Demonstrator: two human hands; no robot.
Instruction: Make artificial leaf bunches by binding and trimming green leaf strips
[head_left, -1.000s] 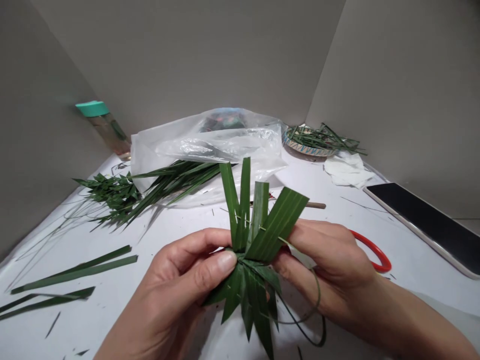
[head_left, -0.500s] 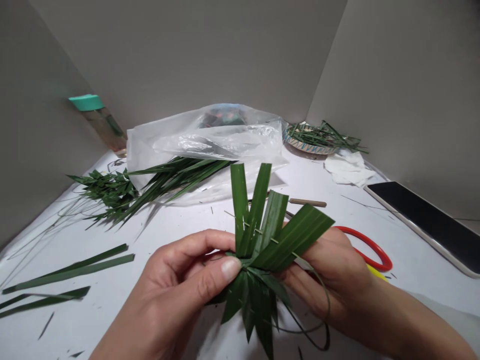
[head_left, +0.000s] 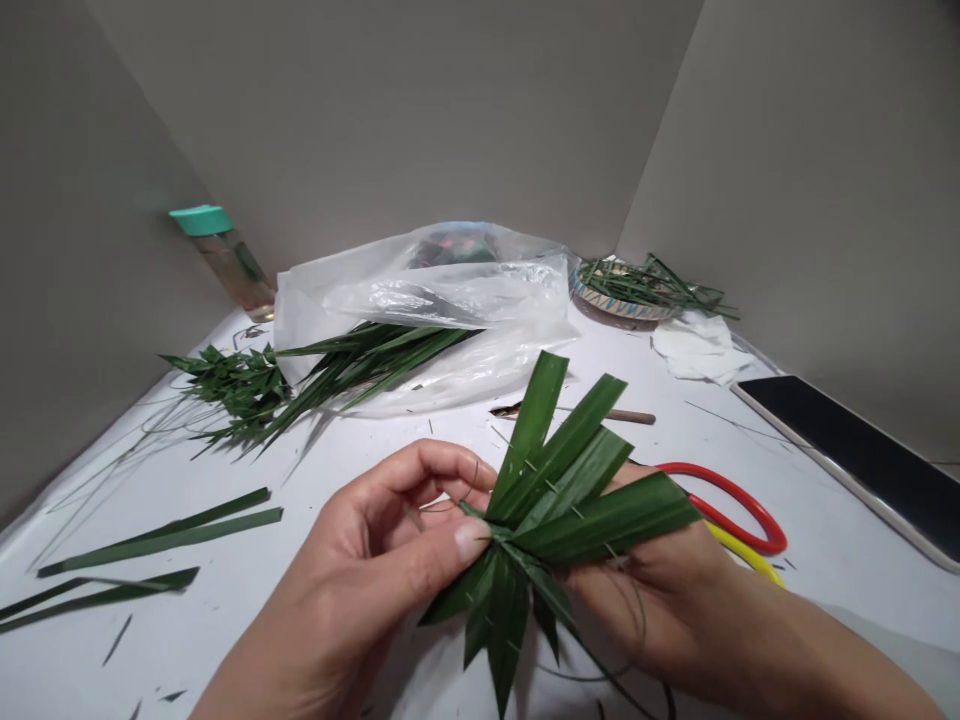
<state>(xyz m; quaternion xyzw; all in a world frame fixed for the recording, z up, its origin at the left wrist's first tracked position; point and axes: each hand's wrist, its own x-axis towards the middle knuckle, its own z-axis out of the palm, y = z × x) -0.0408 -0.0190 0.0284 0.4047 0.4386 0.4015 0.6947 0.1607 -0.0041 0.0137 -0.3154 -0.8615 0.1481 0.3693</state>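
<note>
Between my hands is a fan-shaped bundle of folded green leaf strips [head_left: 570, 490], with thin pale pins or stems stuck through the strips. My left hand [head_left: 390, 560] pinches the bundle's middle between thumb and fingers. My right hand [head_left: 660, 580] holds it from the right and behind; the leaves hide most of its fingers. Square-cut strips spread up and to the right, while pointed ends hang below. A thin strand loops down beneath my right hand. Partly behind my right hand lie scissors with a red and yellow handle [head_left: 757, 525].
A clear plastic bag [head_left: 420, 290] with long leaves [head_left: 352, 385] lies at the back. A bottle with a teal cap [head_left: 201, 220] stands behind left. Leaf strips [head_left: 172, 535] lie at left; a round container [head_left: 622, 305], white tissue [head_left: 701, 345] and phone [head_left: 855, 450] are at right.
The leaf bundle has turned clockwise, its upper strips now leaning further right. My left thumb still presses at its middle. The whole view has shifted slightly.
</note>
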